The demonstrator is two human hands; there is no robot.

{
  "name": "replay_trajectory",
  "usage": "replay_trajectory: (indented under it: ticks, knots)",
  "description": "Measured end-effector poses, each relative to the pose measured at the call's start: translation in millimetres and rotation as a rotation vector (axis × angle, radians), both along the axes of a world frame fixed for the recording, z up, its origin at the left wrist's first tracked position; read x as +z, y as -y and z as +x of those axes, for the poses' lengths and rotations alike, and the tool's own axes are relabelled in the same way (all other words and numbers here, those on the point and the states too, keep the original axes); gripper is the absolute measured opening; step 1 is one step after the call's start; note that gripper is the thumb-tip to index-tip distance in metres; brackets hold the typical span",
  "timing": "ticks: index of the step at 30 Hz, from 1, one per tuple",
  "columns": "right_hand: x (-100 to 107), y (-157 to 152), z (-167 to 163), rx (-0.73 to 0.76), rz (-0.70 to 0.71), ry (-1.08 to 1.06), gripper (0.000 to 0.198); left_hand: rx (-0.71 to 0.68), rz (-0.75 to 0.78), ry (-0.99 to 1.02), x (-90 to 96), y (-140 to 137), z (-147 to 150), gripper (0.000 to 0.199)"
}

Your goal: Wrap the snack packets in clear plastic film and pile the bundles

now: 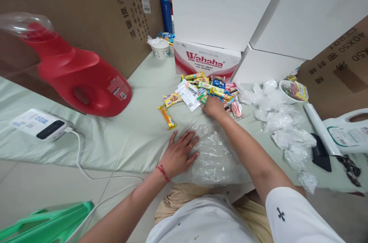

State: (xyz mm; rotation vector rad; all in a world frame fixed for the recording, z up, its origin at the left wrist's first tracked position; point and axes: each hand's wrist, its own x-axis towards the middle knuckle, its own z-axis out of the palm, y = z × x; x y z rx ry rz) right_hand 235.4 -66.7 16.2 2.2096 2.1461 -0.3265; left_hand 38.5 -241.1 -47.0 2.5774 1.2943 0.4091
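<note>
My left hand (181, 153) lies flat with spread fingers on the pale green cloth, at the left edge of a clear plastic bag (220, 155). A red cord circles that wrist. My right hand (213, 107) reaches into a pile of wrapped snacks, its fingers curled down beside a green packet (202, 99). Its fingertips are hidden, so what they grip cannot be made out. Around it lie a white packet (188, 95), yellow bars and a blue packet (219, 83). Nearer my left hand are a yellow cookie packet (172, 99) and an orange-yellow bar (166, 117).
Left stand a red jug (83, 78) and a white device (43, 125) with a cable. A Wahaha carton (205, 61) backs the pile. Several crumpled clear bags (276, 112), a filled bowl (293, 91) and a white roll (321, 130) lie right.
</note>
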Motion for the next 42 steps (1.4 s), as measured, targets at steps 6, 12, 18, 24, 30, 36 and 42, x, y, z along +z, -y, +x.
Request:
replay_trajectory:
  ticks: [6,12,18,24,30,36,42]
  knots:
    - [42,52,50,0.259,0.093,-0.168,0.048,0.016,-0.019,-0.018,3.4,0,2,0.057]
    - [57,141,109,0.573,-0.036,-0.448,0.054,0.007,-0.007,-0.034,0.0,-2,2,0.064]
    - [29,161,110,0.659,-0.073,-0.326,0.06,0.005,-0.006,-0.077,0.2,-3,4,0.063]
    - [9,151,107,0.68,-0.121,-0.205,0.067,0.013,-0.005,-0.104,1.8,-3,4,0.062]
    - [22,148,106,0.685,-0.083,-0.217,0.042,0.087,0.088,-0.061,14.8,8,13,0.07]
    - [22,141,112,0.65,-0.083,-0.211,0.036,0.079,0.235,0.02,45.6,34,29,0.073]
    - [15,140,102,0.692,-0.101,-0.118,0.038,0.058,0.097,-0.071,33.2,35,29,0.055]
